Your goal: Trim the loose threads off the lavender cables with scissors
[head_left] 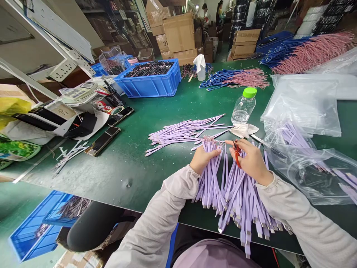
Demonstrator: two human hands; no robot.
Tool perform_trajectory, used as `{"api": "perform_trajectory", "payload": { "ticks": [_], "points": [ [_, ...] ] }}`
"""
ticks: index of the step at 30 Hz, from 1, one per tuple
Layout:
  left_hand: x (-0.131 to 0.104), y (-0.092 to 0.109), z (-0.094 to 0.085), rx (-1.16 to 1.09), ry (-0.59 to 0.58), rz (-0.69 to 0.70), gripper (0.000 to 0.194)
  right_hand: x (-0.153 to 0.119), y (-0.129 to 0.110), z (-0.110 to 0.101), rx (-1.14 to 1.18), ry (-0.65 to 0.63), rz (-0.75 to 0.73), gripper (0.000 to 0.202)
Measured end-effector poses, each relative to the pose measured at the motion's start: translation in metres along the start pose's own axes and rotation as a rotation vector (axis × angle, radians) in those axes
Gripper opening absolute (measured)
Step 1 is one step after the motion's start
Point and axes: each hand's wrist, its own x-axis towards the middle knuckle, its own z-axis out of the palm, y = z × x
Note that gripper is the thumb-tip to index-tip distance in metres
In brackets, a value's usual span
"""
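My left hand (205, 158) is closed around a bunch of flat lilac USB cables (211, 182), whose bare wire ends stick up above the fingers. In my right hand (252, 162) are small pliers or cutters with orange-red handles (237, 156); their tip points toward the wire ends and is partly hidden by the fingers. Beneath the right hand, a second heap of lilac cables (245, 201) lies on the table, plugs hanging over the front edge. Further back lies a loose pile of the same cables (181, 132).
A clear bottle with a green cap (242, 108) and a white cloth (244, 130) stand behind my hands. Plastic bags (304, 100) cover the right side. Blue-and-pink cables (237, 79), a full blue crate (152, 87) and a phone (103, 140) are on the green table (134, 160).
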Motion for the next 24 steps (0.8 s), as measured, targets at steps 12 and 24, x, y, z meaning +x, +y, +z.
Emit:
{"api": "perform_trajectory", "payload": {
  "ticks": [12, 24],
  "points": [
    [0.0006, -0.0005, 0.0004, -0.006, 0.005, -0.007, 0.031, 0.0001, -0.0013, 0.0001, 0.048, 0.033, 0.031, 0.023],
    [-0.0012, 0.0001, 0.0029, -0.001, 0.005, 0.025, 0.035, -0.0001, -0.0034, 0.0024, 0.057, 0.014, -0.010, 0.023]
  ]
}}
